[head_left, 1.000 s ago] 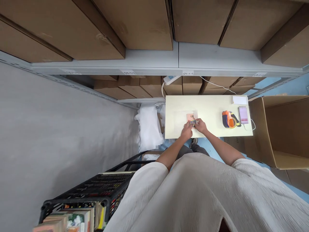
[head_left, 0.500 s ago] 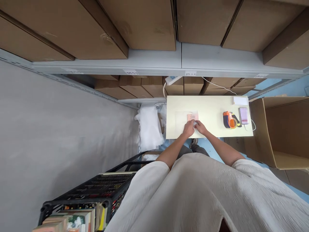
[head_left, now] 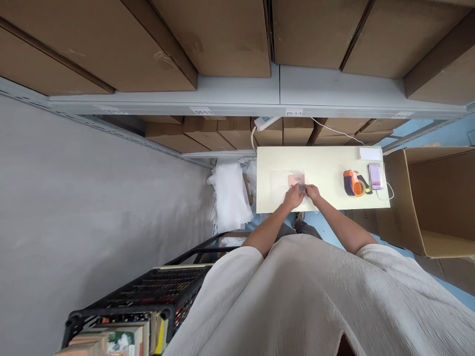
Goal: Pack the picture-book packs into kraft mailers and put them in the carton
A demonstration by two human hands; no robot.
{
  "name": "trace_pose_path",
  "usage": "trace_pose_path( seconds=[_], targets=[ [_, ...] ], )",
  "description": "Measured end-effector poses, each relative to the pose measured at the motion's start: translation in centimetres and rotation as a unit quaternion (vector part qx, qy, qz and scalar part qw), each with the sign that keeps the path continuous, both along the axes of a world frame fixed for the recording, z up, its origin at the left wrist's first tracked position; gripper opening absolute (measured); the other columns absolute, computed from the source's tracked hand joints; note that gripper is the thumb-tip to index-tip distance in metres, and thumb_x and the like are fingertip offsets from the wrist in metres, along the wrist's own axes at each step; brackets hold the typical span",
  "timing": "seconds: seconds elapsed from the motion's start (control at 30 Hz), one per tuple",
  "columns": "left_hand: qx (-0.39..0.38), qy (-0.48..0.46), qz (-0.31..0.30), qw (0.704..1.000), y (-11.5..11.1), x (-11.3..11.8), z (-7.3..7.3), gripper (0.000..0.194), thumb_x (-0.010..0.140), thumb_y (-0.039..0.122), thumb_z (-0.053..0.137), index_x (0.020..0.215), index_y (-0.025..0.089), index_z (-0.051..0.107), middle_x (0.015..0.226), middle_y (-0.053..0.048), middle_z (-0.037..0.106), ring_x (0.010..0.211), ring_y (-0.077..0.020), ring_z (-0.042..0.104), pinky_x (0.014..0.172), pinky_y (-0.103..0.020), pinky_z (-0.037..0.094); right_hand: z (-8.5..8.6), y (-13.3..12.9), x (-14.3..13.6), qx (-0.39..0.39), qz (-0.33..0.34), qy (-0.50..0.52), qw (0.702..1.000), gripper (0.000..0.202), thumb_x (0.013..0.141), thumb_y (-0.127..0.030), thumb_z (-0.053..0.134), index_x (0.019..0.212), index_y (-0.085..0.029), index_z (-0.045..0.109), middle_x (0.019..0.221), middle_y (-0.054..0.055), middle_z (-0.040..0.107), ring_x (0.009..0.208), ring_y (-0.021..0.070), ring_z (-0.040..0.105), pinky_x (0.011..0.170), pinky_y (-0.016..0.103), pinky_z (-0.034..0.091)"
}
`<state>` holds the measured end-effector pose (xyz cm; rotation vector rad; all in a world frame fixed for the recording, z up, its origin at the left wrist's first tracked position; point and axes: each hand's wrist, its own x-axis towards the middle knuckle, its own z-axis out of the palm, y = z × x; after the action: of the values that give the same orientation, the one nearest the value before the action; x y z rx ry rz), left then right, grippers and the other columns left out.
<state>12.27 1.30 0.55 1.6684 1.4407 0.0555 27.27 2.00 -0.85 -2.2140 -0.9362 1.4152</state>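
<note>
A small pink-orange booklet (head_left: 296, 179) lies on the pale table (head_left: 326, 160), with a translucent plastic sheet (head_left: 279, 185) spread around it and to its left. My left hand (head_left: 294, 197) is closed at the booklet's near edge, its fingers covering the lower part. Just to the right, my right hand (head_left: 312, 192) pinches the right edge of the sheet. A small dark grey patch shows between the two hands; its kind cannot be made out. Whether the booklet is inside the plastic or on top of it is unclear.
At the table's right are an orange tape dispenser (head_left: 355, 183), a phone (head_left: 375, 176) and a white box (head_left: 370, 154). White plastic sheets (head_left: 232, 195) are stacked left of the table. A large open carton (head_left: 399, 198) stands right; a black crate (head_left: 141, 291) of books is lower left.
My right hand has moved slightly right, away from the left. The dark grey patch has appeared between them. The left hand has moved slightly right and stays at the booklet.
</note>
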Motion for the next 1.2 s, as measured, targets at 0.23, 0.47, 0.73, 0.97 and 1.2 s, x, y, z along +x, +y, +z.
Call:
trace_pose_path(
  seconds=[0.23,0.47,0.73,0.97,1.2],
  targets=[
    [0.031,-0.049,0.101,0.993,0.0,-0.9,0.6,0.05,0.104,0.036,0.072,0.149,0.023,0.055,0.15,-0.017,0.072,0.138,-0.0339,0.069,0.114,-0.044,0.052,1.8,0.5,-2.2,0.029,-0.072,0.104,0.992,0.045,0.101,-0.062,0.057,0.08,-0.024,0.064,0.088,0.009,0.078,0.081,0.0217,0.073,0.075,0.033,0.062],
    [-0.006,-0.131,0.235,0.963,0.3,-4.4,0.8,0.035,0.099,0.014,0.065,0.133,0.024,0.065,0.132,-0.007,0.08,0.116,-0.0223,0.077,0.103,-0.034,0.058,2.2,0.9,-4.8,0.053,-0.003,0.124,0.991,0.046,0.1,-0.064,0.061,0.085,-0.022,0.07,0.1,0.011,0.082,0.092,0.0232,0.078,0.08,0.032,0.063],
    [-0.017,-0.051,0.274,0.96,1.3,-9.3,-0.9,0.031,0.095,0.013,0.058,0.121,0.025,0.071,0.12,-0.008,0.077,0.116,-0.0266,0.073,0.103,-0.037,0.059,0.1,0.2,-6.8,0.094,0.138,0.046,0.985,0.021,0.092,-0.026,0.063,0.098,-0.022,0.083,0.124,0.008,0.084,0.119,0.0246,0.077,0.113,0.041,0.059],
    [-0.055,0.05,0.247,0.966,2.6,-11.1,-2.7,0.031,0.092,0.016,0.065,0.121,0.026,0.071,0.127,-0.013,0.072,0.125,-0.0323,0.071,0.107,-0.042,0.056,-1.3,-0.4,-8.5,0.087,0.16,0.003,0.983,0.027,0.088,-0.019,0.067,0.11,-0.018,0.085,0.13,0.012,0.082,0.118,0.0257,0.078,0.114,0.041,0.059],
    [-0.026,0.01,0.264,0.964,1.3,-11.9,-2.9,0.057,0.092,0.012,0.062,0.147,0.022,0.057,0.142,-0.016,0.07,0.131,-0.0294,0.069,0.111,-0.04,0.054,-1.4,-0.8,-8.9,0.08,0.164,-0.069,0.981,0.03,0.087,-0.021,0.069,0.113,-0.017,0.084,0.137,0.014,0.075,0.122,0.0262,0.075,0.114,0.038,0.059]
  ],
)
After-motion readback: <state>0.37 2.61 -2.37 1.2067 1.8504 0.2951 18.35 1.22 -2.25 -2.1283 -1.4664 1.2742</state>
